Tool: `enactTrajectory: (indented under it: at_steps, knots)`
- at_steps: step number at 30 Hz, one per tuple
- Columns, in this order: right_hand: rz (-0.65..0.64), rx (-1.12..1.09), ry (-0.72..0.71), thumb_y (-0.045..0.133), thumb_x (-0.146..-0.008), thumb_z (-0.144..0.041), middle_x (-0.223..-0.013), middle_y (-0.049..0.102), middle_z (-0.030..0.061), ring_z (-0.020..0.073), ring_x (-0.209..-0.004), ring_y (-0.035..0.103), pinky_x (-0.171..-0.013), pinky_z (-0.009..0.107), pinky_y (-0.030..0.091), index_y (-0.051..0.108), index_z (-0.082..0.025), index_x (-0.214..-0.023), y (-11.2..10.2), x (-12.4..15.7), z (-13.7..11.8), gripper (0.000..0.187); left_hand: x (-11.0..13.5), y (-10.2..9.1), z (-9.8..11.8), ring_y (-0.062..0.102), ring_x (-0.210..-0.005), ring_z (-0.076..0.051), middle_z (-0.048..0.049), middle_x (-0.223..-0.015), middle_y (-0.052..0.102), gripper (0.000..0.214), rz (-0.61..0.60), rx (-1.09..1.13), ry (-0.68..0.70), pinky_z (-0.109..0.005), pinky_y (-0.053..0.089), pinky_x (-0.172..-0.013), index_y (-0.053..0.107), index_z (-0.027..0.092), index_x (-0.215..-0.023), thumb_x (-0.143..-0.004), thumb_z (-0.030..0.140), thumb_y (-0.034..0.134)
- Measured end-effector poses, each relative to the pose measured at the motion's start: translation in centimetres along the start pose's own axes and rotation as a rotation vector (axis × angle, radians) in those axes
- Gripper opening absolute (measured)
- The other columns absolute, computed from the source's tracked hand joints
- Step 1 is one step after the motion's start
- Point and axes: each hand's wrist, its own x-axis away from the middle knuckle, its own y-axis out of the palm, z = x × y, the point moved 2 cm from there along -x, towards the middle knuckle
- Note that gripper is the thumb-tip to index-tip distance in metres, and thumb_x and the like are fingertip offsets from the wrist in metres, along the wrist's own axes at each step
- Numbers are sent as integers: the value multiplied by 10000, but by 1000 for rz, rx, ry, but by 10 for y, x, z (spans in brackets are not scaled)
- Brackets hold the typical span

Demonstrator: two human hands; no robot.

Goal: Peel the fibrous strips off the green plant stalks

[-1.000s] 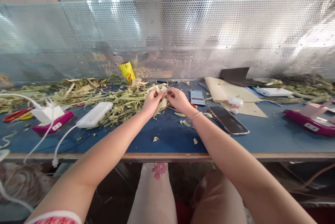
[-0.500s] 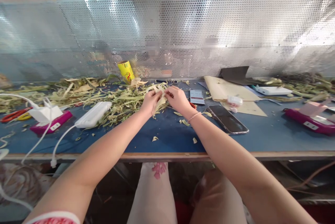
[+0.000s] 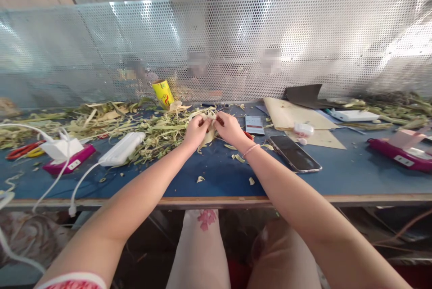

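Both hands meet over the blue table, pinching a pale, dry leaf-like strip between them. My left hand has its thumb and fingers closed on the strip's left side. Opposite it, my right hand is closed on the right side, with a beaded bracelet at the wrist. The lower part of the strip hangs below the fingers; the fingertips partly cover the rest. Directly left of my hands spreads a heap of dried greenish plant pieces. Small scraps lie on the table nearer to me.
A yellow tube stands behind the heap. To the left are a white power bank, a purple power strip and red-handled scissors. A phone and brown paper lie right. A perforated metal screen bounds the back.
The strip between my fingers has turned and bunched up a little, and my hands have shifted slightly. Both still grip it. The view has moved slightly.
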Motion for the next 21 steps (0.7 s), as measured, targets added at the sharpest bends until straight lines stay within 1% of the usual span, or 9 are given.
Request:
enactTrajectory:
  at_steps: [2,4,7,10,12,14,16,18,21]
  knots:
    - [-1,17,-2,402,-717,-179,-641,509,12,144,-626,471,-627,259,378,472,-197,-689,0,0,-1,78,1,1,1,396,-478,-85,42,-477,409,252,-22,23,-3,-211,294,-497,473,177,-528,-663,278,660]
    - [-7,18,-15,399,-714,-170,-645,512,13,144,-629,475,-629,256,377,480,-195,-708,-1,0,-3,85,2,4,2,426,-491,-88,41,-495,440,216,-26,78,-48,-211,324,-506,494,176,-556,-656,277,656]
    - [-14,8,-41,399,-721,-154,-664,536,21,147,-654,494,-648,254,383,499,-190,-736,-2,1,-5,107,3,8,1,462,-490,-89,40,-513,495,157,-1,239,-205,-213,349,-506,530,169,-596,-634,255,655]
    - [-11,0,-73,398,-748,-152,-711,570,38,150,-684,514,-669,255,389,514,-187,-745,-2,1,-7,121,3,11,3,490,-487,-85,29,-526,541,109,23,448,-354,-213,370,-508,538,154,-600,-616,187,640]
    - [-13,0,-95,396,-766,-154,-746,587,48,151,-705,525,-683,257,393,522,-185,-749,-2,2,-9,131,4,11,4,482,-458,-75,24,-505,540,98,25,517,-434,-205,369,-485,530,144,-581,-621,147,619]
    - [-23,6,-113,395,-778,-154,-778,598,57,152,-721,533,-692,260,396,530,-182,-761,-2,3,-11,139,4,10,4,463,-424,-64,29,-474,519,106,11,532,-491,-198,367,-461,522,141,-571,-634,128,607]
    - [-40,7,-128,400,-792,-171,-810,604,65,153,-738,538,-701,264,400,537,-179,-776,-2,3,-11,138,4,9,3,440,-392,-58,41,-438,487,135,9,512,-502,-193,358,-436,509,143,-561,-644,134,614]
    - [-47,-4,-127,414,-800,-195,-826,606,67,151,-743,539,-705,267,402,545,-177,-799,-1,3,-11,132,4,9,2,423,-371,-55,48,-413,466,174,10,472,-476,-188,338,-412,496,145,-547,-646,163,637]
    - [-38,-37,-44,467,-778,-239,-772,596,44,143,-693,530,-682,267,403,546,-174,-873,1,3,-7,140,2,8,-1,431,-385,-50,46,-430,491,187,22,422,-419,-182,332,-421,516,141,-557,-619,200,682]
